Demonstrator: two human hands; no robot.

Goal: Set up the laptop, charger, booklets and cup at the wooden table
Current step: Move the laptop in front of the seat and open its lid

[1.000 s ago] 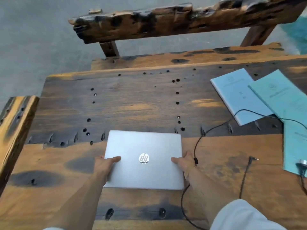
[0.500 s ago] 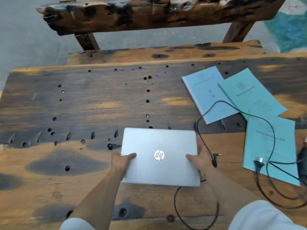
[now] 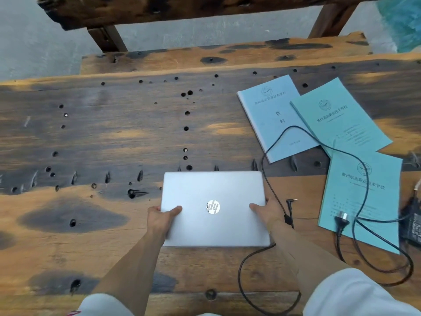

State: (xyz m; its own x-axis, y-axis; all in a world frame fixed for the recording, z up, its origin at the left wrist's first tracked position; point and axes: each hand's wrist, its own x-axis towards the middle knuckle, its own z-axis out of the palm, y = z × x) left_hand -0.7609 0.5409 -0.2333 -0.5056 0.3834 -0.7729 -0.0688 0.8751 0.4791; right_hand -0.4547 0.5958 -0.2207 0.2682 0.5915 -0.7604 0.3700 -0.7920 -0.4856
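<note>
A closed silver laptop [image 3: 214,192] lies flat on the wooden table [image 3: 114,133], near its front edge. My left hand [image 3: 159,218] grips its left side and my right hand [image 3: 268,210] grips its right side, thumbs on the lid. To the right lie three pale blue booklets [image 3: 275,117], [image 3: 339,119], [image 3: 362,197]. The black charger cable [image 3: 264,160] loops over them, its barrel plug [image 3: 290,202] lying free beside my right hand. The mains plug [image 3: 341,221] rests on the nearest booklet, and the charger brick [image 3: 412,222] sits at the right edge. No cup is in view.
A rough wooden bench [image 3: 205,55] with a backrest beam [image 3: 182,8] stands behind the table. The tabletop is full of holes and dark patches. Grey floor lies beyond at the left, and something turquoise [image 3: 403,21] shows at the top right.
The view has shifted right, bringing the third booklet, mains plug and charger brick into sight. Both hands keep their grip on the laptop's sides.
</note>
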